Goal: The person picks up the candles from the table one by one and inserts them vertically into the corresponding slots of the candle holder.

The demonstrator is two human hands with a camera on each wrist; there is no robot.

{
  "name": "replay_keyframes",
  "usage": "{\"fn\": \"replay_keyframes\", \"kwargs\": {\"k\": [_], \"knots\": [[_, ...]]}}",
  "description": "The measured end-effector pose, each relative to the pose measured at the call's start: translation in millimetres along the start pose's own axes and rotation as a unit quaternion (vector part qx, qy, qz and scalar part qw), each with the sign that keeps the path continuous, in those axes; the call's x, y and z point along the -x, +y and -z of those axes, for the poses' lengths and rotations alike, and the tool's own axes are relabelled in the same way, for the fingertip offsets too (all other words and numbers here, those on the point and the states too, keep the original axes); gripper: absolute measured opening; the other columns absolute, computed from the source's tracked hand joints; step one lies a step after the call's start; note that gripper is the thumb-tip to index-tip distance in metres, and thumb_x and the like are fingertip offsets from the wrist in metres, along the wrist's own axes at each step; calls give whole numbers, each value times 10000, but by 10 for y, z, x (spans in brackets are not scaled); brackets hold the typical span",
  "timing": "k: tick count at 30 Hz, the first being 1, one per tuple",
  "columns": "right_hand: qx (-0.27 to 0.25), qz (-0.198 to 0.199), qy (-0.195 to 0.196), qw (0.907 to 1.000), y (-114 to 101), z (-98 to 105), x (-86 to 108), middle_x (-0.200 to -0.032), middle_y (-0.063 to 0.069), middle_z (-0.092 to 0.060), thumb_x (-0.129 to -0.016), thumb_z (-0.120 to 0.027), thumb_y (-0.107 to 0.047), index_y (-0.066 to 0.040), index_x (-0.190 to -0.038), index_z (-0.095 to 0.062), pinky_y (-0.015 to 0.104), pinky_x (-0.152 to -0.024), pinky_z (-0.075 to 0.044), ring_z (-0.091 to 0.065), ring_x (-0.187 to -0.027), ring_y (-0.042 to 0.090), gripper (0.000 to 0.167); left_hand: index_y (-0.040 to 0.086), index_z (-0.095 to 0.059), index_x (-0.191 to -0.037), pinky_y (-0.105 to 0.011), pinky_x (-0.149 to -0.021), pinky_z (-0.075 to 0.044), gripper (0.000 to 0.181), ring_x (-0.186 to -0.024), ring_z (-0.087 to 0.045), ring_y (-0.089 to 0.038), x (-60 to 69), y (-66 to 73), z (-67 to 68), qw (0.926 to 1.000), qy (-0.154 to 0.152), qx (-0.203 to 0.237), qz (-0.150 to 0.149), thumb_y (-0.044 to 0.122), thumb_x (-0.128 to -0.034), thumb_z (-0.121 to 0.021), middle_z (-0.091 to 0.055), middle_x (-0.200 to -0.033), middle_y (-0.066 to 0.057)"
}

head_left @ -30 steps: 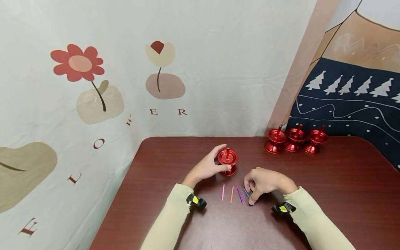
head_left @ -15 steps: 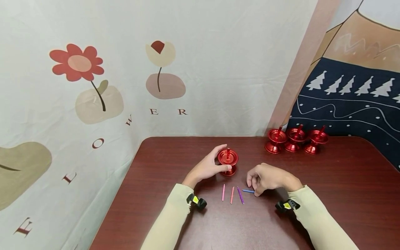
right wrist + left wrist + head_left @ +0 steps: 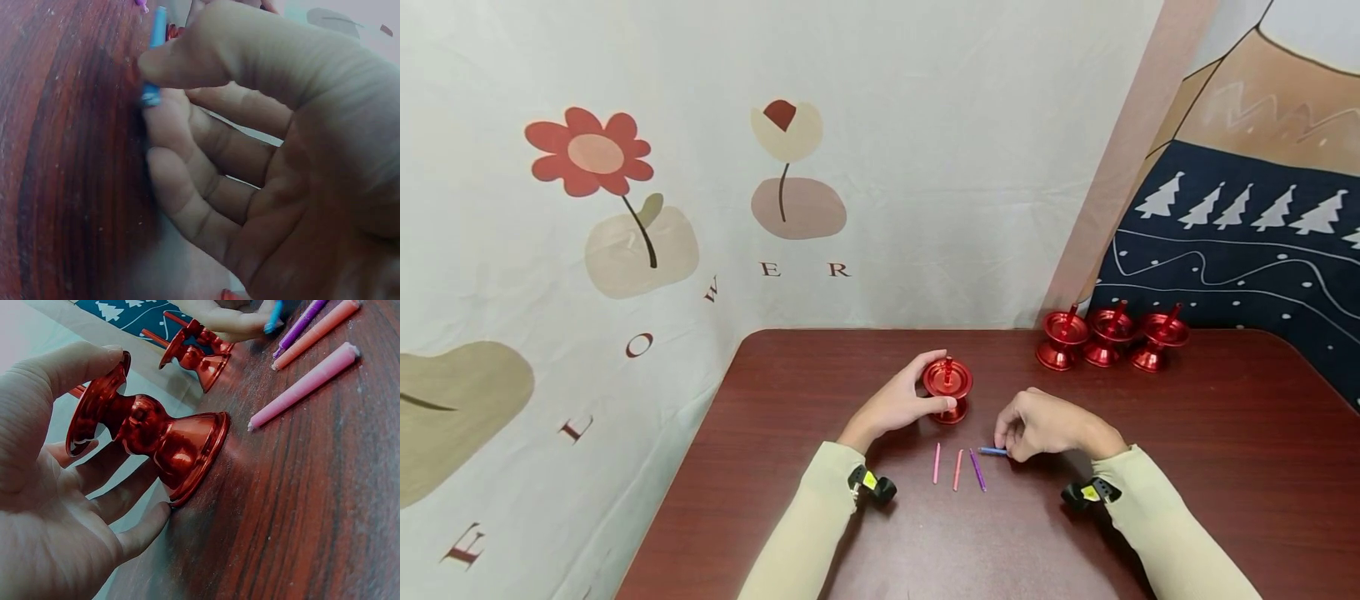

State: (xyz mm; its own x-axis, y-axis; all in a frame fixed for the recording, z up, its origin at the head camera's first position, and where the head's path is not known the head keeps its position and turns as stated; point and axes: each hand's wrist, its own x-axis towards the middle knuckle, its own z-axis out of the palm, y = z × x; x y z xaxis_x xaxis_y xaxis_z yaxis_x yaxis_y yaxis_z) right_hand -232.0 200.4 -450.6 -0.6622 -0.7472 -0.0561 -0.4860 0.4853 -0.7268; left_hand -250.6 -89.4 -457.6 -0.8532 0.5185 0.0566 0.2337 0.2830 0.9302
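One red candle holder (image 3: 950, 386) held by the left grip (image 3: 897, 404), blue candle (image 3: 991, 451) pinched in the right grip (image 3: 1047, 423), three candles (image 3: 957, 471) left of it

Head view: from above and behind left hand (image 3: 898, 404) and right hand (image 3: 1048, 423), facing forward and down, farthest off. Left wrist view: close, rolled, facing past palm to table (image 3: 300, 519) beyond fingertips. Right wrist view: likewise close and rolled. Both wrist views share blue stick (image 3: 157, 34) at right hand's fingertips; head and left wrist share red stand (image 3: 156, 434) in left hand.
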Motion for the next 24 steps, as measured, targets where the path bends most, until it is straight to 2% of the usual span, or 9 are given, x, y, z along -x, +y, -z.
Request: {"fn": "replay_keyframes", "kwargs": {"k": [6, 11, 14, 17, 21, 24], "knots": [[-618, 138, 330, 9974, 93, 36, 0, -784, -83, -699, -784, -759, 82, -61, -883, -818, 226, -657, -551, -622, -712, 58, 183, 21, -380, -1673, -367, -1143, -483, 843, -1330, -632, -267, -6, -16, -12, 10000, 38, -28, -35, 159, -972, -828, -571, -1558, -186], [-1102, 556, 708, 9898, 133, 63, -13, -826, -27, -702, -857, -740, 89, -2, -942, -788, 244, -668, -542, -623, -754, 93, 133, 18, -377, -1674, -339, -1117, -500, 830, -1303, -646, -252, -16, -42, -24, 10000, 37, 62, -25, 135, -980, -818, -576, -1547, -197], [-1373, 677, 1005, 9831, 104, 71, -22, -858, 12, -699, -890, -739, 84, 28, -972, -767, 261, -681, -544, -637, -789, 121, 103, 33, -383, -1677, -350, -1132, -482, 838, -1326, -628, -250, -13, -32, -23, 10000, 57, -54, 14, 157, -977, -827, -582, -1548, -177], [-1507, 628, 1448, 9759, 41, 62, -38, -874, 28, -705, -902, -754, 71, 3, -969, -769, 267, -703, -552, -651, -809, 143, 96, 40, -388, -1677, -387, -1153, -475, 844, -1353, -613, -263, -10, -15, -29, 9999, 73, -151, 40, 170, -974, -836, -582, -1554, -163], [-1718, 650, 2083, 9607, -69, 37, -74, -888, 38, -720, -900, -760, 87, -30, -960, -762, 261, -750, -585, -672, -823, 147, 132, 42, -391, -1674, -391, -1150, -489, 842, -1346, -620, -266, -11, 5, -46, 9999, 50, -130, 50, 150, -970, -841, -581, -1555, -158], [-1914, 674, 2477, 9474, -148, 21, -106, -901, 50, -725, -902, -759, 108, -11, -972, -747, 259, -757, -603, -692, -824, 150, 139, 43, -389, -1674, -365, -1133, -502, 840, -1328, -633, -259, -12, 22, -63, 10000, -2, -62, 58, 139, -972, -840, -586, -1546, -161]]}}
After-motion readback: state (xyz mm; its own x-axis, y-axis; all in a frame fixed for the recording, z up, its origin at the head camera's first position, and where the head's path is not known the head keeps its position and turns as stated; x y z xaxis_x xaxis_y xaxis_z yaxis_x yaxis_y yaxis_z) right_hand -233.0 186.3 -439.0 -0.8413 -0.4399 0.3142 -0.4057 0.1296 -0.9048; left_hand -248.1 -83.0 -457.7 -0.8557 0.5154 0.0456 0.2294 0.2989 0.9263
